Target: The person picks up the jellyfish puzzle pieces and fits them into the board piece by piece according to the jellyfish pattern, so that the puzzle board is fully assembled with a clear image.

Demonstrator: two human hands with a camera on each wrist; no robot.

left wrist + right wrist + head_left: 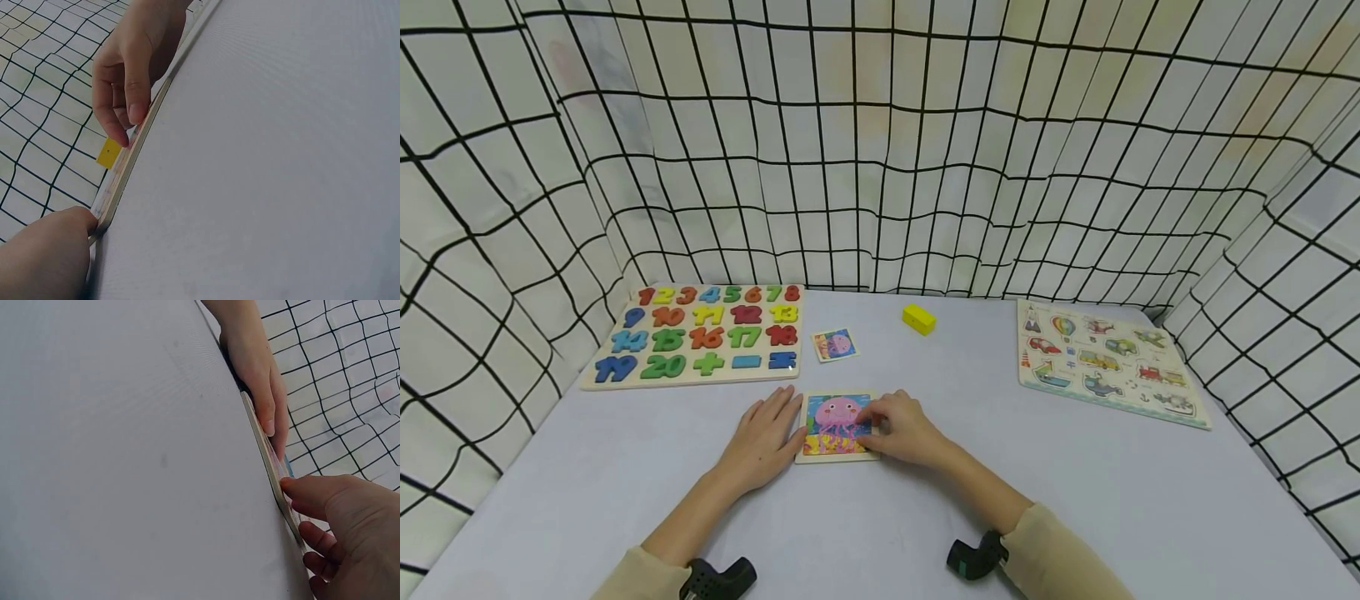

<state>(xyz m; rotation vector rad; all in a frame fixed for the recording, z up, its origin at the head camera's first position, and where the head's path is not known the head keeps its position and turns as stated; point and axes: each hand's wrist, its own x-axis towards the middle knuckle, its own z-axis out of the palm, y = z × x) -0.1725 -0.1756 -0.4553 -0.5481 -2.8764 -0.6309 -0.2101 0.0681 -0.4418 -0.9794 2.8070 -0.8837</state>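
Observation:
A small square jigsaw puzzle [835, 421] with a pink octopus picture lies in its wooden frame at the middle of the table. Flat on the cloth at its left side is my left hand [763, 442], its thumb along the frame's edge. My right hand [906, 429] reaches over the puzzle's right side with bent fingers. Its thumb and index fingertips touch the picture, a little apart; they cover part of it. In the left wrist view the right hand [134, 69] hangs over the puzzle's edge. Above the puzzle lies a small octopus picture card [835, 344].
A board of colourful numbers [700, 333] lies at the back left. To the right is a vehicle puzzle board [1105, 358]. A yellow block [919, 319] lies at the back, near the black net [880, 167] against the white walls.

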